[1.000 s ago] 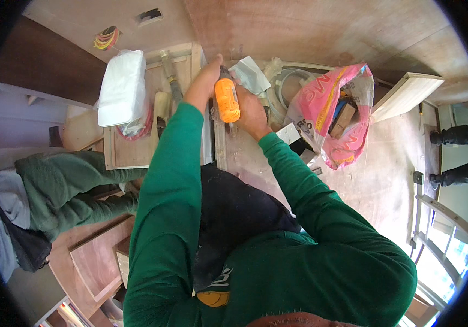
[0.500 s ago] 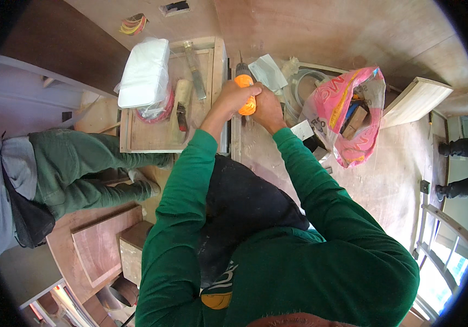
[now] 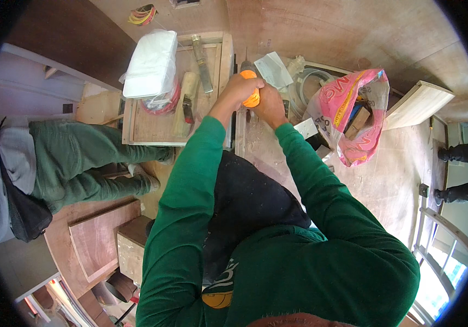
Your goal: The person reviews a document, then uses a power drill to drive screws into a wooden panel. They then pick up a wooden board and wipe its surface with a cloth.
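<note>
An orange drill [image 3: 251, 98] with a dark chuck [image 3: 247, 66] and a thin bit points away from me toward the far panel. Closed on its left side is my left hand [image 3: 238, 91]. My right hand [image 3: 271, 105] wraps it from the right, and the fingers of both meet around the body. Part of the drill's grip is hidden beneath them. Just beyond my right hand lies a folded white paper sheet [image 3: 274, 70]. Whether the bit touches the panel is too small to tell.
On the left, a wooden cabinet top [image 3: 155, 122] carries a white plastic-wrapped package [image 3: 151, 64] and tools. A pink sack [image 3: 366, 139] holding wood pieces stands right, beside coiled clear tubing [image 3: 301, 90] and a leaning board [image 3: 420, 103]. Another person's legs [image 3: 76, 158] are at the left.
My view has shifted slightly, so the cabinet and sack sit a little farther right in the picture. Both hands keep their hold on the drill, which still points away from me.
</note>
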The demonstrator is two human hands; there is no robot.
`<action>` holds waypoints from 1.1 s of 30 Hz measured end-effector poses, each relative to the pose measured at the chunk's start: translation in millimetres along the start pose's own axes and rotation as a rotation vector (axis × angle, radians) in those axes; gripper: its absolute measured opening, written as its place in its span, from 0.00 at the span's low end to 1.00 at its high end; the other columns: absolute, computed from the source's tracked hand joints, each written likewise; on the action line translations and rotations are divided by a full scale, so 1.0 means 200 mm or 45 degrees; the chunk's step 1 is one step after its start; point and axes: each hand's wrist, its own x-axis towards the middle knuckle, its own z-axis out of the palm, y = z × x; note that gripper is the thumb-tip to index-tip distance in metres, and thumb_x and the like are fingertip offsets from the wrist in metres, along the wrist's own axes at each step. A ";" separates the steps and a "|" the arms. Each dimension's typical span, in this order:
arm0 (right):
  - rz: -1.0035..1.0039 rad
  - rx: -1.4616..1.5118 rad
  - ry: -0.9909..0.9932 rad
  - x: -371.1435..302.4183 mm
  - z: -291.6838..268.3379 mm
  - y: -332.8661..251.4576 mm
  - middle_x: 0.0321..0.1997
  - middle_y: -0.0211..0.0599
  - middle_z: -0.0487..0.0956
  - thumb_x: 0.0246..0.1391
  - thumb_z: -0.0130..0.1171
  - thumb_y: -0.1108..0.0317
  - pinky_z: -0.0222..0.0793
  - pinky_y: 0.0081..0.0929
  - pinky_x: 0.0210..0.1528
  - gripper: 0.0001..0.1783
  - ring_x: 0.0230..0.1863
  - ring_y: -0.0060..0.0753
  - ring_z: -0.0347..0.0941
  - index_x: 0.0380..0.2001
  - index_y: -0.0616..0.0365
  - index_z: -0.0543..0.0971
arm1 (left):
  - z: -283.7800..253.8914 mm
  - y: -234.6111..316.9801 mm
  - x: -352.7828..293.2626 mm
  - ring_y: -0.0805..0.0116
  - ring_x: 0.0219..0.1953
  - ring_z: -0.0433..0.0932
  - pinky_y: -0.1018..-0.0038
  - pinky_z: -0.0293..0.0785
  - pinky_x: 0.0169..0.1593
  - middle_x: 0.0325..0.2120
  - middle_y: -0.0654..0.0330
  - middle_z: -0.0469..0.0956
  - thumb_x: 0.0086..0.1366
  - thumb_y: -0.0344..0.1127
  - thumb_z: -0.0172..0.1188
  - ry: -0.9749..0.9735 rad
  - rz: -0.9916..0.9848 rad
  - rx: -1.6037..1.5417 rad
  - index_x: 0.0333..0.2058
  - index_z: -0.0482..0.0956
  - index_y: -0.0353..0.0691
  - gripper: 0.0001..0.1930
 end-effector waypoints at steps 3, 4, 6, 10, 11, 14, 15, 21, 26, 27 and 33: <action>0.081 -0.016 -0.023 -0.01 0.01 0.02 0.46 0.55 0.85 0.46 0.78 0.58 0.78 0.49 0.49 0.30 0.48 0.63 0.82 0.49 0.61 0.80 | 0.01 -0.02 0.04 0.61 0.35 0.86 0.63 0.82 0.37 0.36 0.53 0.85 0.59 0.36 0.72 0.005 -0.018 -0.032 0.44 0.82 0.29 0.19; 0.044 -0.037 -0.021 -0.02 0.02 0.04 0.45 0.55 0.85 0.46 0.79 0.57 0.78 0.50 0.49 0.31 0.48 0.63 0.82 0.49 0.61 0.78 | 0.01 -0.03 0.03 0.62 0.34 0.85 0.63 0.82 0.37 0.35 0.54 0.85 0.59 0.36 0.72 0.003 -0.026 -0.024 0.44 0.82 0.29 0.19; -0.044 -0.076 -0.005 0.00 0.01 0.05 0.43 0.57 0.85 0.46 0.79 0.54 0.80 0.53 0.49 0.33 0.48 0.63 0.83 0.49 0.60 0.75 | 0.01 -0.04 0.03 0.62 0.34 0.85 0.64 0.81 0.37 0.35 0.54 0.85 0.59 0.36 0.72 0.024 0.002 0.036 0.44 0.82 0.29 0.18; 0.034 -0.022 0.008 -0.04 -0.01 -0.01 0.46 0.56 0.85 0.47 0.78 0.57 0.79 0.52 0.49 0.31 0.49 0.63 0.82 0.50 0.60 0.77 | 0.01 -0.08 -0.01 0.64 0.32 0.84 0.66 0.80 0.36 0.33 0.56 0.85 0.59 0.37 0.72 0.053 0.094 0.132 0.42 0.84 0.30 0.17; 0.041 -0.013 0.008 -0.04 -0.03 -0.02 0.47 0.55 0.84 0.46 0.78 0.58 0.78 0.51 0.50 0.30 0.50 0.63 0.81 0.49 0.60 0.78 | 0.01 -0.08 -0.01 0.64 0.32 0.84 0.67 0.80 0.36 0.33 0.56 0.85 0.60 0.37 0.71 0.057 0.106 0.121 0.42 0.84 0.30 0.17; 0.067 -0.029 0.002 -0.02 -0.06 -0.05 0.48 0.55 0.84 0.47 0.78 0.59 0.77 0.51 0.50 0.29 0.51 0.64 0.80 0.49 0.61 0.78 | 0.01 -0.07 -0.01 0.65 0.33 0.85 0.67 0.80 0.36 0.33 0.56 0.85 0.61 0.38 0.70 0.059 0.118 0.057 0.42 0.84 0.30 0.17; 0.081 -0.048 -0.005 -0.01 -0.07 -0.05 0.49 0.56 0.83 0.47 0.77 0.59 0.77 0.51 0.50 0.29 0.51 0.65 0.80 0.49 0.61 0.77 | 0.02 -0.06 0.00 0.65 0.33 0.85 0.67 0.80 0.36 0.33 0.56 0.85 0.61 0.38 0.70 0.052 0.114 0.024 0.42 0.84 0.30 0.17; 0.076 -0.162 -0.094 -0.09 -0.19 -0.02 0.48 0.56 0.84 0.52 0.73 0.58 0.79 0.53 0.49 0.26 0.49 0.62 0.82 0.47 0.61 0.74 | 0.07 -0.10 0.01 0.62 0.42 0.85 0.63 0.82 0.42 0.47 0.53 0.83 0.75 0.58 0.59 -0.006 0.077 -0.304 0.57 0.77 0.29 0.32; -0.025 -0.373 -0.179 -0.16 -0.21 0.16 0.46 0.55 0.83 0.58 0.66 0.60 0.79 0.53 0.46 0.19 0.47 0.61 0.83 0.45 0.60 0.72 | 0.02 -0.13 0.24 0.51 0.58 0.74 0.50 0.77 0.52 0.63 0.47 0.68 0.80 0.61 0.47 0.220 -0.003 -0.410 0.67 0.65 0.37 0.33; -0.060 -0.417 -0.185 -0.16 -0.22 0.19 0.45 0.54 0.83 0.59 0.65 0.61 0.79 0.53 0.46 0.18 0.46 0.61 0.83 0.45 0.59 0.72 | 0.03 -0.10 0.31 0.49 0.56 0.74 0.49 0.77 0.51 0.61 0.46 0.69 0.80 0.61 0.47 0.214 -0.085 -0.497 0.67 0.66 0.38 0.33; -0.125 -0.360 -0.168 -0.13 -0.31 0.13 0.45 0.52 0.82 0.57 0.65 0.61 0.79 0.53 0.45 0.19 0.45 0.61 0.82 0.46 0.59 0.73 | -0.05 -0.14 0.77 0.51 0.41 0.76 0.50 0.78 0.42 0.45 0.54 0.79 0.78 0.57 0.54 0.291 -0.251 -0.555 0.58 0.74 0.39 0.26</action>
